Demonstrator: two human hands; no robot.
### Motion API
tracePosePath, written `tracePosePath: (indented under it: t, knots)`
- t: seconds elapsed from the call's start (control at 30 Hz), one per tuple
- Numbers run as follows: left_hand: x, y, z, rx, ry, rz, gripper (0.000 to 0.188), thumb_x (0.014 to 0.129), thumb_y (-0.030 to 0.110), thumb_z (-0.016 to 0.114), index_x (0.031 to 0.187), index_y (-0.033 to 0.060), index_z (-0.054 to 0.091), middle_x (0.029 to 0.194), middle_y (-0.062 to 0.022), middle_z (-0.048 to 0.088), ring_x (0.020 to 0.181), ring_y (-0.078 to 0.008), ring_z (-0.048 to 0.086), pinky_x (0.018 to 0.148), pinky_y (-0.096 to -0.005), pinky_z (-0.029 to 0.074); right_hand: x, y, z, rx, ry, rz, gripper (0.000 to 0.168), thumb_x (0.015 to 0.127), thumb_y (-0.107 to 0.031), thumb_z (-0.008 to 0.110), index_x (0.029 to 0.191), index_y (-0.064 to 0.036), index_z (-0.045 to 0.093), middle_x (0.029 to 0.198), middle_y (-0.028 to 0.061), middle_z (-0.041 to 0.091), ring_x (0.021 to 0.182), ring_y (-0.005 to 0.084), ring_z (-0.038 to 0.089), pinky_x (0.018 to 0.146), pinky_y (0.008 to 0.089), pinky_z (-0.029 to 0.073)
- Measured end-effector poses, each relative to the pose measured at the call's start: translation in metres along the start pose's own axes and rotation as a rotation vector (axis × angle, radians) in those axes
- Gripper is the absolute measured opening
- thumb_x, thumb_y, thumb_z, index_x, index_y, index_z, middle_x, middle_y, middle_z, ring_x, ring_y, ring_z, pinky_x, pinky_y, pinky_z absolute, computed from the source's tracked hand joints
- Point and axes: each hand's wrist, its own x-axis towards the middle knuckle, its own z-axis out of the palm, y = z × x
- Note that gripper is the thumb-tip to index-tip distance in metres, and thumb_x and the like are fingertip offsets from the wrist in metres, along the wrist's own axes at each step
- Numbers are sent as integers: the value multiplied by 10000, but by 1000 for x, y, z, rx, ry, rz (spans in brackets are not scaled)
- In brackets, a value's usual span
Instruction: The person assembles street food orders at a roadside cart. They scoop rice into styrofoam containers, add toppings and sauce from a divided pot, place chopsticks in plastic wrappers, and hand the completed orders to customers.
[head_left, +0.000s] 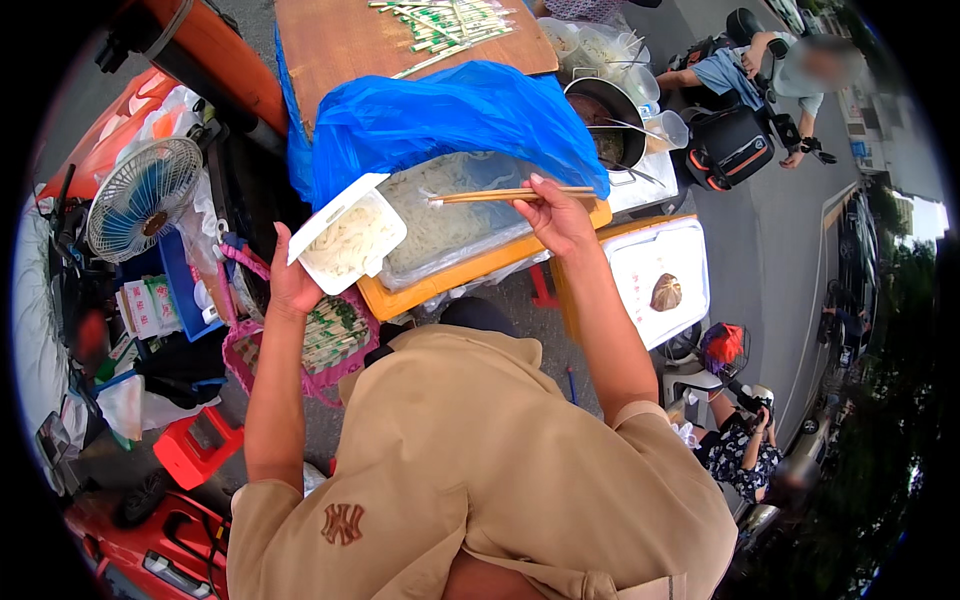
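My left hand (294, 279) holds a white lidded takeaway box (390, 217) by its left side, with the lid raised. Pale rice noodles (346, 238) fill much of the box. In my right hand (556, 217) is a pair of wooden chopsticks (480, 196), held almost level, their tips pointing left. The tips are above a plastic-lined tub (401, 281) of similar noodles (442, 202). A yellow-orange box (450, 280) surrounds the tub's near edge, and a blue plastic sheet (450, 112) covers its far part.
Wrapped chopsticks (450, 26) lie on a wooden board (337, 45) beyond the sheet. Metal pots (600, 101) with ladles stand at right, near a white lid (630, 277). A fan (144, 199) and pink basket (337, 337) are at left. A person on a scooter (727, 146) is far right.
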Motion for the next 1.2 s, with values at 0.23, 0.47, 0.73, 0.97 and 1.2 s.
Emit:
tracePosePath:
  t: [0.23, 0.47, 0.73, 0.97, 1.2]
  knots:
    - [23, -21, 13, 8, 1, -52, 979, 936, 753, 451, 1536, -17, 380, 1553, -211, 454, 1421, -378, 462, 1158, -517, 399, -62, -24, 92, -72, -160, -171, 123, 983, -137, 696, 995, -17, 673, 991, 101, 713, 882, 199, 728, 792, 332, 664]
    - [23, -37, 35, -119, -113, -166, 1001, 919, 785, 397, 1562, 19, 359, 1578, -199, 426, 1435, -388, 441, 1188, -526, 359, -86, -6, 120, -720, -243, -363, 233, 1001, -244, 693, 1043, -14, 685, 1035, 87, 711, 970, 176, 694, 850, 325, 596]
    - [26, -18, 29, -88, -81, -143, 956, 941, 762, 411, 1527, 6, 417, 1538, -194, 482, 1401, -372, 487, 1168, -512, 390, -89, 21, 122, -837, -355, -338, 246, 1007, -250, 681, 1039, -6, 691, 1006, 93, 688, 963, 220, 719, 845, 324, 606]
    - [17, -4, 21, -140, -133, -170, 902, 963, 697, 480, 1509, -20, 437, 1534, -209, 483, 1401, -383, 486, 1167, -507, 390, -91, 17, 153, -780, -313, -320, 251, 995, -237, 696, 1068, 3, 711, 1024, 103, 707, 923, 200, 724, 818, 311, 619]
    - [16, 2, 1, -224, -100, -138, 831, 998, 601, 511, 1501, -55, 425, 1520, -234, 490, 1385, -404, 496, 1165, -499, 391, -80, -20, 88, -694, 90, -527, 292, 1019, -286, 662, 1070, 1, 665, 1013, 120, 711, 933, 232, 739, 792, 303, 615]
